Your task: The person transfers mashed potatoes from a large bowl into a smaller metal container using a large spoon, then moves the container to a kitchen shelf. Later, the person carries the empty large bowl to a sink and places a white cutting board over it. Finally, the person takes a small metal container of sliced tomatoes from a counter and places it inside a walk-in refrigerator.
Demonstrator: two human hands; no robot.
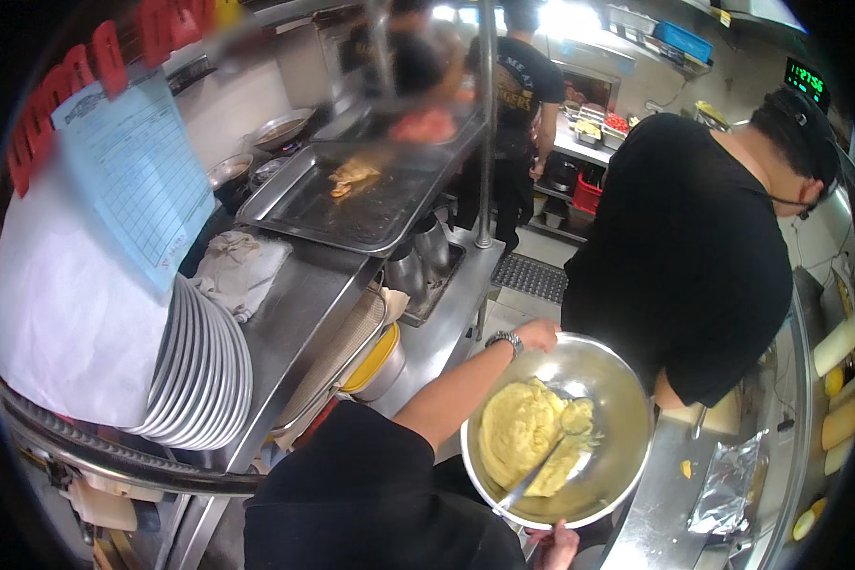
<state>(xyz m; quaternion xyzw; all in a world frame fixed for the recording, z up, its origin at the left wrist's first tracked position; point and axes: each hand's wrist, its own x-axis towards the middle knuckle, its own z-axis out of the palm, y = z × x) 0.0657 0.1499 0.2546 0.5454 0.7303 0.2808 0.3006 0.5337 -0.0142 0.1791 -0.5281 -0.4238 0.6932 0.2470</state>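
Note:
A large stainless steel mixing bowl (616, 442) is held between my two hands, at the lower right of the view. My left hand (539, 335), with a metal watch at the wrist, grips the upper rim. At the lower rim, my right hand (557, 545) has hold of the edge; part of it is cut off by the frame. Thick yellow mash (516, 427) lies to one side of the bowl. A long-handled metal spoon (534, 479) rests with its head in the mash and its handle over the rim.
A co-worker in black (677, 263) bends close beside the bowl. Left, a metal counter (313, 306) bears stacked plates (206, 385), folded cloths (242, 271) and a tray (399, 242) with food scraps. Right, crumpled foil (728, 488) lies on a steel worktop (655, 513). Other people stand behind.

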